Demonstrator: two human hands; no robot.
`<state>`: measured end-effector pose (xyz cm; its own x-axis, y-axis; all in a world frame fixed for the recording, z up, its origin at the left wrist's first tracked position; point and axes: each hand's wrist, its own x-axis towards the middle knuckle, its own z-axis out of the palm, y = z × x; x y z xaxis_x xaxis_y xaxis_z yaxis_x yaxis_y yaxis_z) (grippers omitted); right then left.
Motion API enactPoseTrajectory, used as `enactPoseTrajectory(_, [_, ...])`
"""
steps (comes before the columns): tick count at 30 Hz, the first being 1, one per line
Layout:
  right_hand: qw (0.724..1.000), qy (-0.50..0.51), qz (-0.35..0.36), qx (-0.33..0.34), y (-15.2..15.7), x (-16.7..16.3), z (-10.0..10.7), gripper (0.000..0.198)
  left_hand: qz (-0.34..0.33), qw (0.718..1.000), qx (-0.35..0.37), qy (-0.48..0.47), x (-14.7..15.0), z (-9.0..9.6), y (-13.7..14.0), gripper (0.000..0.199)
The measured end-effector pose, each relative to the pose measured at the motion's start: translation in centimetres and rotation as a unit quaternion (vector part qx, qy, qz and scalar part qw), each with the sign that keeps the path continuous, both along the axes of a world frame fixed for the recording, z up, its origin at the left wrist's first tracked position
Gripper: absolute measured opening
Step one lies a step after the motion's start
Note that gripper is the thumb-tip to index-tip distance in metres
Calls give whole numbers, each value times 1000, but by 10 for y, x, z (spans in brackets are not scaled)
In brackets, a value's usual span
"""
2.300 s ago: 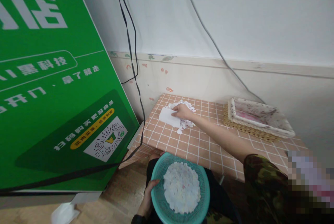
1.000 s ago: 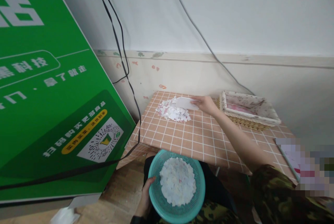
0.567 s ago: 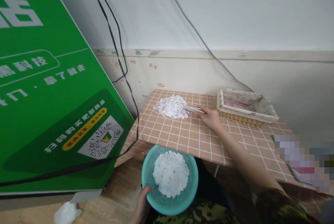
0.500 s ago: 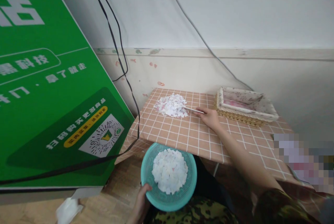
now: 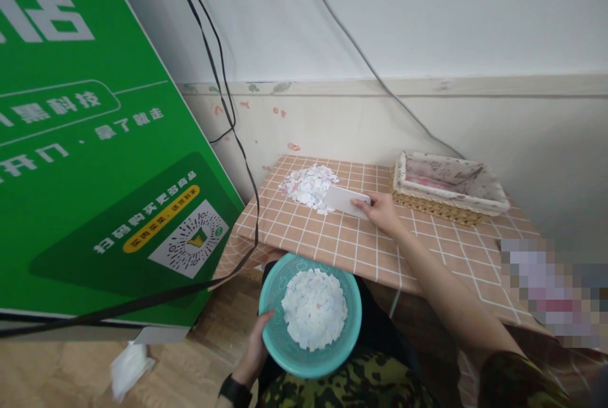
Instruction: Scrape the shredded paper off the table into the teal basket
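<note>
My left hand (image 5: pixel 256 346) grips the rim of a teal plastic basket (image 5: pixel 311 367), thumb over the edge and the other fingers hidden beneath. White paper scraps (image 5: pixel 315 310) lie heaped inside it, below the table's front edge. At the table, my right hand (image 5: pixel 380 210) pinches the right end of a flat white rectangular card or phone-like plate (image 5: pixel 346 199). The plate's left end touches a pile of white and pinkish paper scraps (image 5: pixel 308 185) on the checked cloth.
A lined wicker basket (image 5: pixel 446 183) stands on the brown checked tablecloth (image 5: pixel 327 240) near the wall. To the left leans a large green sign (image 5: pixel 118 161), crossed by a dangling black strap (image 5: pixel 209 66). A white plastic bag (image 5: pixel 129 367) lies on the floor.
In my right hand the white plate has turned from edge-on to showing its broad face, its left end still at the pile. The teal basket has shifted slightly right and up in view.
</note>
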<state>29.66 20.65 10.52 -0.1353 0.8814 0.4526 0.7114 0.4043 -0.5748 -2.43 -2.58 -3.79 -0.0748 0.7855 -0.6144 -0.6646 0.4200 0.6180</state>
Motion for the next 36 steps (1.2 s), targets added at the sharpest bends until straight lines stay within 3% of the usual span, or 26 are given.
enactPoseTrajectory(3, [1000, -5, 16, -7, 0, 0, 2, 40, -22, 1000, 11, 9, 4, 0, 4, 27])
enactPoseTrajectory(7, [1000, 3, -20, 8, 0, -2, 2, 41, -24, 999, 9, 33, 2, -6, 6, 25])
enactPoseTrajectory(13, [998, 5, 66, -19, -8, -13, 3, 37, 8, 999, 36, 37, -7, -22, 5, 29])
enactPoseTrajectory(21, [991, 72, 90, -62, -11, -13, 7, 42, 1, 997, 63, 47, -3, -21, 8, 35])
enactPoseTrajectory(28, [994, 57, 67, -64, -6, 2, 9, 43, 6, 996, 76, 43, -6, -16, 12, 36])
enactPoseTrajectory(36, [999, 47, 7, -18, -2, 9, 12, 44, 10, 997, 70, 22, -11, -14, 12, 39])
